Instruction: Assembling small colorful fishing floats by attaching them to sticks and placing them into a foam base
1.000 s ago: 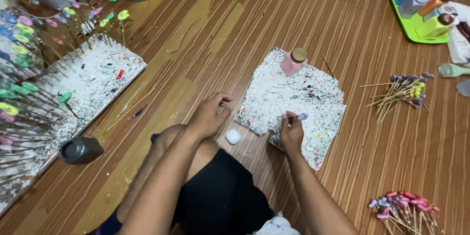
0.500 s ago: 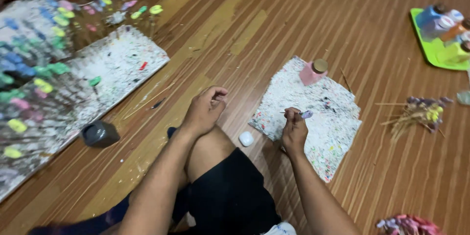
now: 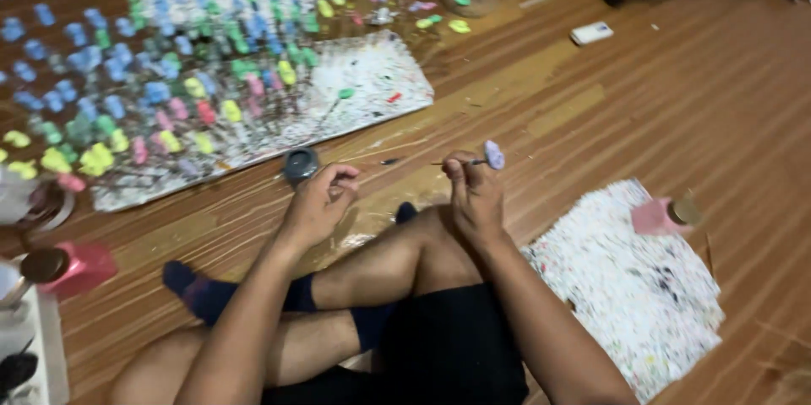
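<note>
Right hand [image 3: 475, 194] with one lilac-tipped stick [image 3: 492, 155]; one pink bottle [image 3: 663, 216].

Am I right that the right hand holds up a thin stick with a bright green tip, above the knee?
Not quite. In the head view the right hand does hold a thin stick above the knee, but its tip is pale lilac, not bright green. The rest stands.
</note>
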